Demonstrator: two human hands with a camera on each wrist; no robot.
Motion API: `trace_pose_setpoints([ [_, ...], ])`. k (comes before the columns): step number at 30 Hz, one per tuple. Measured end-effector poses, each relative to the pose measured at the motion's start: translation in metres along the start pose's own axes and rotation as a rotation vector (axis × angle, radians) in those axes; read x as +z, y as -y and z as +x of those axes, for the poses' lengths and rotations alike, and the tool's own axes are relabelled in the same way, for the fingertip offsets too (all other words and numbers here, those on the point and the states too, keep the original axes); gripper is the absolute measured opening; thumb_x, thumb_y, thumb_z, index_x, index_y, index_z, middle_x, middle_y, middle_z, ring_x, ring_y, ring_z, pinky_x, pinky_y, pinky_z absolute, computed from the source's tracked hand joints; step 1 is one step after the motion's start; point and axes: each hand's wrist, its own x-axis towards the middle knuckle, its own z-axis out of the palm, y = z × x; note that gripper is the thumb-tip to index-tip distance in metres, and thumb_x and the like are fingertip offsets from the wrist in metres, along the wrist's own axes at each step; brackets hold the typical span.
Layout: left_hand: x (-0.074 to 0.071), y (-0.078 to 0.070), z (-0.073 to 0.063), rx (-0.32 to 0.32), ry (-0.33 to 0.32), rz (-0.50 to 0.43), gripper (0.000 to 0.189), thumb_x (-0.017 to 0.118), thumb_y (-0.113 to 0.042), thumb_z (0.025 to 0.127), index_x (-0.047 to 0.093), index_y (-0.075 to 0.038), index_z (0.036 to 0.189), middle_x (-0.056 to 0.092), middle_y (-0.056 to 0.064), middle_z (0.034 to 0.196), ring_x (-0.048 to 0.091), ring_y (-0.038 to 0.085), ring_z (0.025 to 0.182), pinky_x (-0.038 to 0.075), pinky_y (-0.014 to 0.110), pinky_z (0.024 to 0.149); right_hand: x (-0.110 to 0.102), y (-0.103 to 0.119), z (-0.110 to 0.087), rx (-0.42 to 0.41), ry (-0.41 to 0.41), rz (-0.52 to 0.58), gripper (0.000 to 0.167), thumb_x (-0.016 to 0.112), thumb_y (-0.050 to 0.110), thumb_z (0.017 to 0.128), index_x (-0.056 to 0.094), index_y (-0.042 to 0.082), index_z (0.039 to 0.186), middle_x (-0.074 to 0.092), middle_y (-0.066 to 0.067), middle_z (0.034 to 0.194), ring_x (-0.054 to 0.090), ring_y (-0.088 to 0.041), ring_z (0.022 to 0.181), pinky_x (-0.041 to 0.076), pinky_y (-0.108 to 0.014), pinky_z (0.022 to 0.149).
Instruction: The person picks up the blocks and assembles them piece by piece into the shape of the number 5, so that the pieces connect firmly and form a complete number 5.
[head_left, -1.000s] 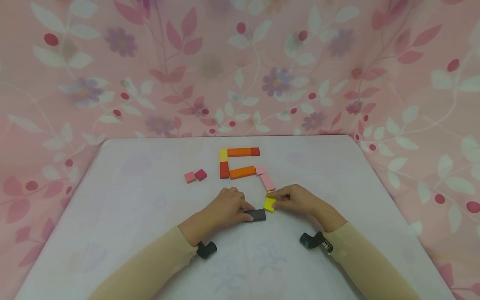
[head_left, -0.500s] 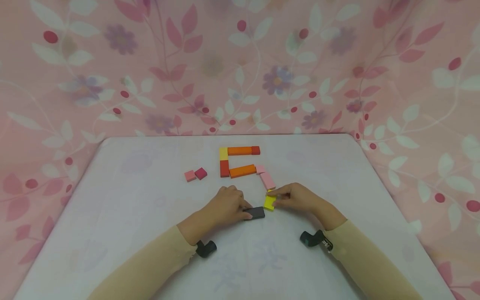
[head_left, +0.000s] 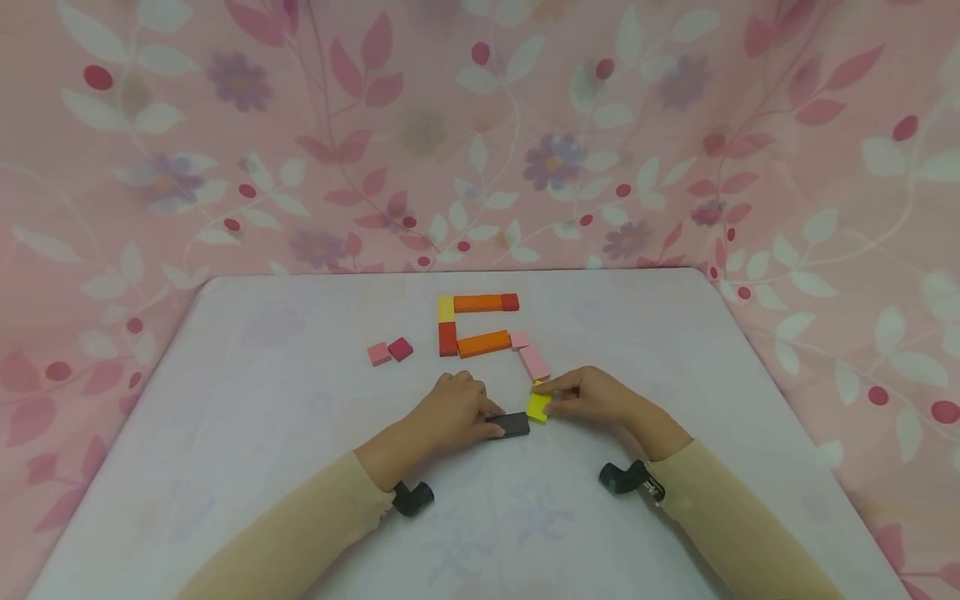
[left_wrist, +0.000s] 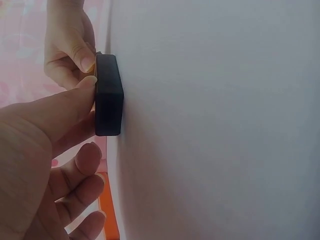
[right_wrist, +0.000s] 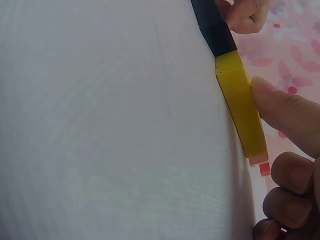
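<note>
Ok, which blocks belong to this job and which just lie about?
Likely job things:
dark grey rectangular block, held
bright yellow rectangular block, held
winding row of orange, red, yellow, pink blocks

Likely lying about:
pink square block
crimson square block

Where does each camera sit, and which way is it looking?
Head: on the person's head, looking forward and down at the table; the left hand, right hand and both sleeves show.
Left wrist: on that wrist, looking at the dark block the left hand holds; the right hand shows beyond.
Right wrist: on that wrist, looking at the yellow block the right hand holds; part of the left hand shows up top.
Shared: both wrist views show the dark block.
</note>
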Motion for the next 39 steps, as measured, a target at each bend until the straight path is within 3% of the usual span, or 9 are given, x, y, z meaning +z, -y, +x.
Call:
trace_pose_setpoints([
  [23, 0.004, -0.004, -0.001, -0.003, -0.038, 0.009, 0.035, 0.074, -0.047, 0.088, 0.077, -0.027, 0.117, 0.053, -0.011, 0.077, 0.044, 0.013, 0.083, 0.037, 0.033, 0.079, -0.003, 0.001, 0.001, 0.020, 0.020, -0.026, 0.037, 0.080, 0.030, 0.086, 0.074, 0.030, 0.123, 0.043, 0.010, 0.064, 0.038, -0.009, 0.056, 0.031, -0.024, 0.054],
  [39, 0.009, -0.008, 0.004, -0.006, -0.069, 0.035, 0.037, 0.076, -0.048, 0.087, 0.079, -0.022, 0.113, 0.055, -0.010, 0.077, 0.044, 0.012, 0.083, 0.038, 0.033, 0.080, -0.004, 0.002, 0.000, 0.010, 0.016, 0.008, 0.037, 0.080, 0.029, 0.086, 0.074, 0.025, 0.122, 0.041, 0.006, 0.065, 0.035, -0.010, 0.054, 0.029, -0.026, 0.053],
])
